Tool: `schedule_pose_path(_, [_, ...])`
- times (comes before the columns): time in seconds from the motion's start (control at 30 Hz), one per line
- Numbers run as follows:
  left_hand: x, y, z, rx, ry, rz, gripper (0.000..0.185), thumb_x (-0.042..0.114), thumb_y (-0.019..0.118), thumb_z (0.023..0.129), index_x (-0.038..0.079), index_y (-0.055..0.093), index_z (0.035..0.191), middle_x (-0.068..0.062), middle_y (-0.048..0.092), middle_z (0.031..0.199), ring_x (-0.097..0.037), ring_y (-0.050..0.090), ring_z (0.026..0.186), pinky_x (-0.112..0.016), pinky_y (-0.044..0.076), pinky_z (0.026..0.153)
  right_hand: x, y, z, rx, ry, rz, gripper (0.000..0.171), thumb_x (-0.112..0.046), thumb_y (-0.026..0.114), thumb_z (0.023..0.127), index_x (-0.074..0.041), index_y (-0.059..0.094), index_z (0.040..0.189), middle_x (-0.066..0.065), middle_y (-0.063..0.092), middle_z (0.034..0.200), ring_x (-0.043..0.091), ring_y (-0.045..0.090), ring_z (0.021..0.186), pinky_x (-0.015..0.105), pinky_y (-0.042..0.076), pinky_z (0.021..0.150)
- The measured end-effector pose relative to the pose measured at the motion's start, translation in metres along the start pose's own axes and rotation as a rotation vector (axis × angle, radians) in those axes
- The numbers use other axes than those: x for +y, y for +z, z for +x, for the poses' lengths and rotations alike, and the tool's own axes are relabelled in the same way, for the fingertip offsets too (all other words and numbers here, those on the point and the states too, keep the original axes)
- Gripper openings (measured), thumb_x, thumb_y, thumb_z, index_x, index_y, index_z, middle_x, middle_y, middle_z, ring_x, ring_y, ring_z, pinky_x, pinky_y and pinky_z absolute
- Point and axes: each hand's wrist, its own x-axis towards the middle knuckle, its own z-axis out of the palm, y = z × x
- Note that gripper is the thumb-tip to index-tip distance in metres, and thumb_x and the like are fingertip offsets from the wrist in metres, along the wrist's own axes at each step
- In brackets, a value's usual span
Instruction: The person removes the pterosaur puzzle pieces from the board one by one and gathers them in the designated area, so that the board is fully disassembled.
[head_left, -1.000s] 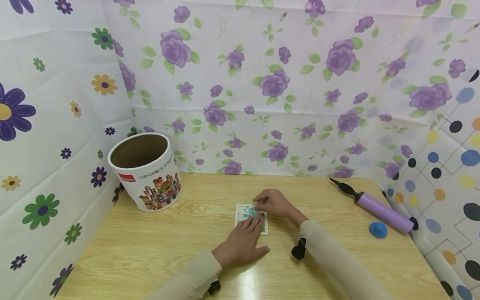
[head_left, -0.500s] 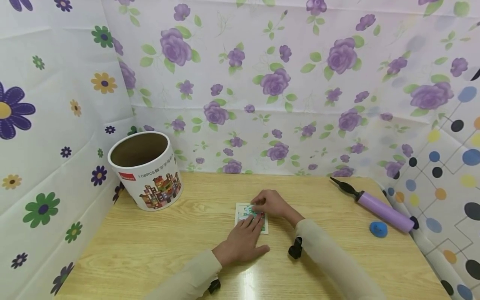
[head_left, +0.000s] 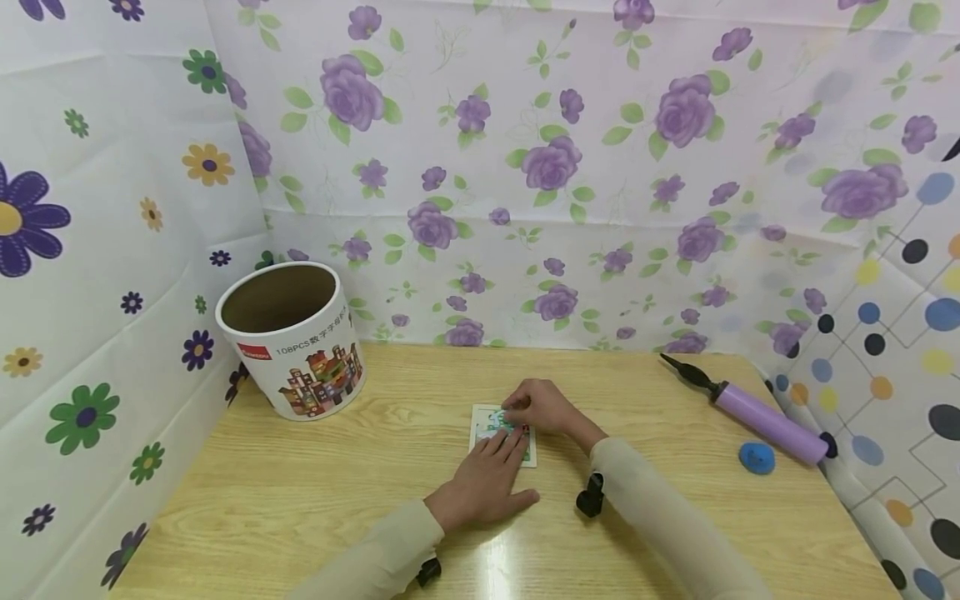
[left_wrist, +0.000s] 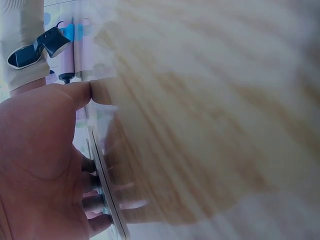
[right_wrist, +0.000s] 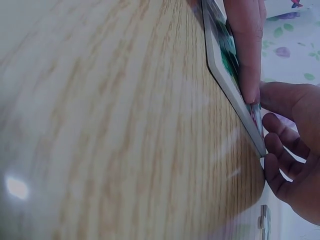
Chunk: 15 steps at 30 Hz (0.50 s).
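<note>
Though its grip is unclear, the right hand (head_left: 546,408) is being held at the board's (head_left: 487,419) far-right corner, the left hand (head_left: 486,485) pressing straight-fingered.

green-and-white card (head_left: 491,421), purple-and-black pump (head_left: 768,423), blue piece (head_left: 757,458), purple-rose-patterned backdrop (head_left: 517,192)

Bucket (head_left: 307,367) stands left of the board (head_left: 487,420), pump (head_left: 761,421) right.

Bucket (head_left: 300,367), purple pump (head_left: 770,423), blue lid (head_left: 757,458) perhaps
</note>
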Motion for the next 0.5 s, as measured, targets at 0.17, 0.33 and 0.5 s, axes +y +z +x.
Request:
schedule_pose_path(0.17, [-0.003, 0.006, 0.003, 0.019, 0.009, 0.009, 0.085, 0.061, 0.041, 0.104, 0.002, 0.023, 0.162, -0.015, 0.021, 0.169, -0.033, 0.018, 0.156, -0.051, 0.027, 0.122, 0.000, 0.001, 0.000, 0.003, 0.007, -0.016, 0.012, -0.026, 0.078, 0.093, -0.020, 0.083, 0.102, -0.009, 0.071, 0.098, 0.008, 0.063, 0.090, 0.032, 0.054, 0.079])
schedule_pose_path(0.33, [-0.004, 0.010, 0.005, 0.022, 0.009, 0.013, 0.086, 0.064, 0.038, 0.104, 0.003, 0.023, 0.163, -0.014, 0.020, 0.169, -0.033, 0.018, 0.156, -0.051, 0.027, 0.122, -0.002, 0.001, -0.002, 0.030, 0.012, 0.002, 0.009, -0.024, 0.077, 0.093, -0.020, 0.081, 0.101, -0.008, 0.072, 0.099, 0.007, 0.062, 0.086, 0.032, 0.054, 0.077])
schedule_pose_path(0.5, [-0.005, 0.011, 0.006, 0.023, 0.006, 0.032, 0.088, 0.066, 0.037, 0.103, 0.004, 0.023, 0.163, -0.014, 0.020, 0.169, -0.033, 0.019, 0.156, -0.051, 0.028, 0.121, -0.006, 0.000, -0.003, 0.049, 0.005, 0.028, 0.005, -0.021, 0.075, 0.095, -0.021, 0.079, 0.099, -0.009, 0.074, 0.095, 0.005, 0.064, 0.083, 0.031, 0.055, 0.078])
